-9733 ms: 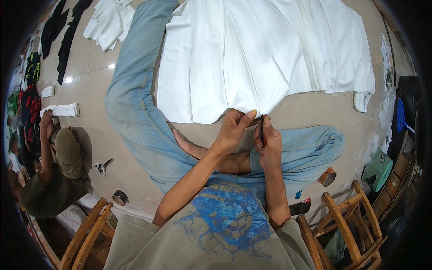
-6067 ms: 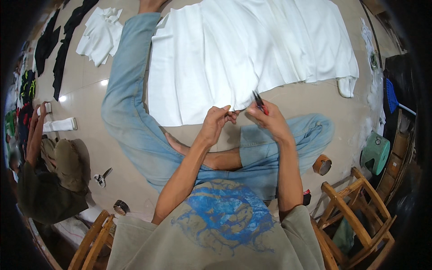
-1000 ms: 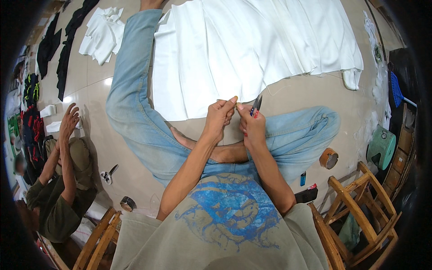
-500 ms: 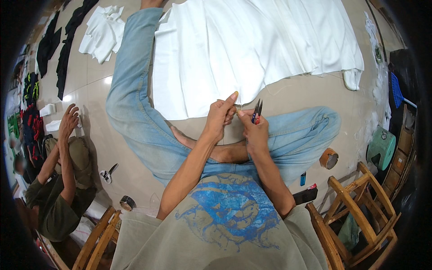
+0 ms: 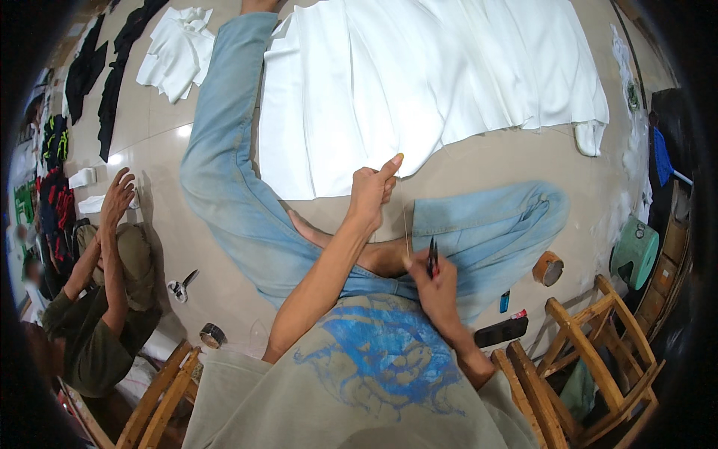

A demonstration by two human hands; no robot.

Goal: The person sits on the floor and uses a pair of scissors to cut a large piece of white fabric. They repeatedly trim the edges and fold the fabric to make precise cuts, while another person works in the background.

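At the near edge of the white cloth (image 5: 449,82), left hand (image 5: 369,196) sits with thumb extended up over the fabric, other fingers curled below; can't tell whether it pinches the cloth or just rests on it. Placement there probably steadies the edge against pull. Cloth lies spread on the floor (image 5: 523,161) ahead of the wearer, folds fanning away, most likely laid flat so the whole near edge is in reach.

Right hand (image 5: 438,288), slightly blurred, is closed around the snips (image 5: 433,258), blades up and away from the wearer. Thumb and forefinger also seem to pinch a thread (image 5: 406,224), running nearly straight from near the left hand back to the right; presumably tension is why it looks so straight. Snips tucked in the same hand, likely to save putting them down.

Jeans (image 5: 224,150) flank the work: one leg out along the cloth's left side, the other bent, apparently to make room for the hands between. Scissors (image 5: 182,286) and black tape (image 5: 212,335) lie apart on the left; brown tape (image 5: 548,269) and lighter (image 5: 504,301) on the right, clear of the cloth.
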